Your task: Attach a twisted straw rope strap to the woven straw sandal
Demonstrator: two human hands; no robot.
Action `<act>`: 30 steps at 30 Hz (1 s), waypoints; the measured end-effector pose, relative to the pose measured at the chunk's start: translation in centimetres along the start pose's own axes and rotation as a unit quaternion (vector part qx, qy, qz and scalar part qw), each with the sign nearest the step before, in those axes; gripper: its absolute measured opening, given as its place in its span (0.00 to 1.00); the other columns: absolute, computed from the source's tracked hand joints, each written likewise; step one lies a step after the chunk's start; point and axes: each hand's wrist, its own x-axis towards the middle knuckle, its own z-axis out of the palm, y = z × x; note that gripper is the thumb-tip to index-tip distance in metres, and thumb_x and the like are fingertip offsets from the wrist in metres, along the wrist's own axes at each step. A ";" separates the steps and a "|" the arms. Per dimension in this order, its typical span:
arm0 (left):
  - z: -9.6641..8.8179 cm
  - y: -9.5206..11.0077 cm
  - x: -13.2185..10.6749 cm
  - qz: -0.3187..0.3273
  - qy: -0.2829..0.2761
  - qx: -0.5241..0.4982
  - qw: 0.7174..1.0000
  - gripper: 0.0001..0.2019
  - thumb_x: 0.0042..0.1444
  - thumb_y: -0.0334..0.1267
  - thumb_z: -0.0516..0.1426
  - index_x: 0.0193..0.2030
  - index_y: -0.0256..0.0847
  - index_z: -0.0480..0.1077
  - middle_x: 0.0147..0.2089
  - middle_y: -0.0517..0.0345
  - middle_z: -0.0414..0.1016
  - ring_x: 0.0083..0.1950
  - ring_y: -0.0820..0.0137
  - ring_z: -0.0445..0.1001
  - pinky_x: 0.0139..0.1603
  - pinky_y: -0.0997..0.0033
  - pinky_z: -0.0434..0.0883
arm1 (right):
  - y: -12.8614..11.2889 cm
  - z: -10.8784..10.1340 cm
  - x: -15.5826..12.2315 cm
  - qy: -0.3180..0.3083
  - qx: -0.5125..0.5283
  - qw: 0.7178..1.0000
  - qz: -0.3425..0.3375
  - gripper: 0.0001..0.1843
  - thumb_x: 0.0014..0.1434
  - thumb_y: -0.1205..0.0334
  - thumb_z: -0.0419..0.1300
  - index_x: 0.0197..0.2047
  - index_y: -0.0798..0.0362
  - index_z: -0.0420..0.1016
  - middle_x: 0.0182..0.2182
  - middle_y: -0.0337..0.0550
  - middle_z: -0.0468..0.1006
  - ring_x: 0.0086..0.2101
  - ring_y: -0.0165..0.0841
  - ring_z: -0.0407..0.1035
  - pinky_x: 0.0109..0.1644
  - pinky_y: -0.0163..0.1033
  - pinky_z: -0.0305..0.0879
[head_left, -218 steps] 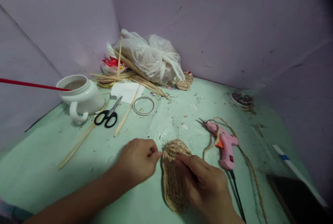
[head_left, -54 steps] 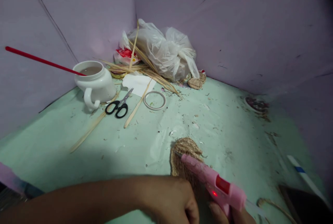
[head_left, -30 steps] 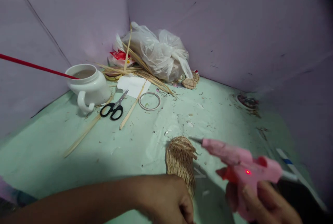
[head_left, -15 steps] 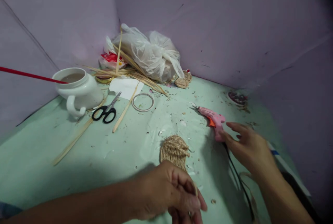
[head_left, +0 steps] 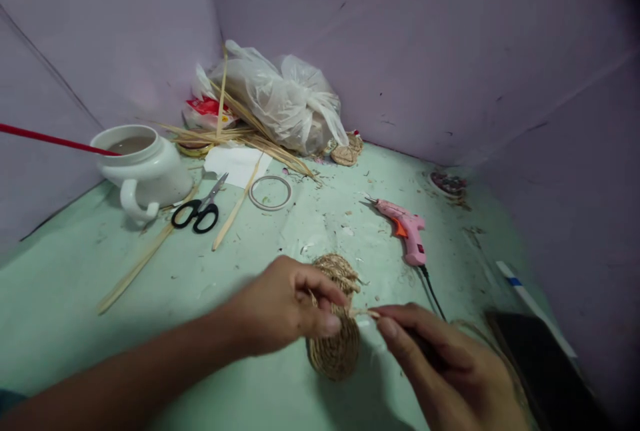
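Note:
A small woven piece of tan twine, shaped like a miniature slipper (head_left: 336,354), is near the front of the table. My left hand (head_left: 287,307) is closed on its middle, with the thumb lying over the coiled rows. A short end of twine (head_left: 365,313) runs out to the right from it. Pinched between thumb and forefinger of my right hand (head_left: 445,367) is that twine's far end. Beyond my right hand lies a pink glue gun (head_left: 407,229) on its side, orange trigger facing left, touched by neither hand.
Black-handled scissors (head_left: 203,209), a tape ring (head_left: 271,193) and dry straw strips (head_left: 231,217) lie at left centre. Farther left stands a white pot (head_left: 150,177) with a red stick. At the back sits a knotted plastic bag (head_left: 295,101). A dark flat object (head_left: 540,364) lies right.
My right hand has left the glue gun's side and come down left to pinch the twine. My left hand has shifted up and left, showing more of the woven piece.

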 end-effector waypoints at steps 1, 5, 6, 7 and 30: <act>-0.8 0.5 -0.2 -0.001 0.024 0.026 0.999 0.15 0.36 0.33 0.62 0.34 0.32 0.74 0.25 0.63 0.68 0.21 0.81 0.61 0.23 0.79 0.57 | -0.2 -0.7 0.5 0.014 -0.057 0.997 -0.058 0.09 0.55 0.57 0.57 0.32 0.51 0.77 0.20 0.38 0.74 0.20 0.29 0.68 0.22 0.30 0.64; -2.0 2.0 -1.2 0.102 0.140 0.166 0.971 0.09 0.41 0.34 0.59 0.31 0.35 0.75 0.23 0.63 0.68 0.23 0.78 0.62 0.23 0.79 0.58 | -1.8 -1.5 2.4 -0.020 -0.241 0.928 -0.283 0.08 0.55 0.65 0.56 0.31 0.51 0.77 0.17 0.39 0.71 0.18 0.28 0.65 0.20 0.31 0.58; -1.7 2.2 -1.4 0.131 0.133 0.208 0.960 0.07 0.42 0.34 0.59 0.30 0.36 0.76 0.24 0.62 0.69 0.25 0.77 0.64 0.25 0.79 0.60 | -2.4 -1.4 2.9 -0.032 -0.265 0.908 -0.322 0.09 0.55 0.66 0.55 0.31 0.52 0.77 0.17 0.39 0.71 0.18 0.28 0.65 0.21 0.31 0.58; -1.4 2.4 -1.6 0.160 0.118 0.250 0.948 0.06 0.43 0.33 0.58 0.28 0.37 0.76 0.24 0.61 0.70 0.26 0.76 0.66 0.26 0.79 0.61 | -3.1 -1.2 3.4 -0.038 -0.285 0.890 -0.353 0.10 0.55 0.68 0.54 0.31 0.52 0.77 0.18 0.39 0.72 0.19 0.28 0.65 0.22 0.32 0.57; -1.0 -1.6 0.0 0.192 0.186 0.339 0.902 0.09 0.49 0.36 0.56 0.23 0.35 0.74 0.20 0.60 0.67 0.24 0.76 0.65 0.24 0.76 0.62 | 2.2 0.3 3.8 0.003 -0.038 0.983 -0.178 0.09 0.54 0.57 0.60 0.28 0.54 0.73 0.21 0.37 0.72 0.21 0.26 0.63 0.22 0.31 0.56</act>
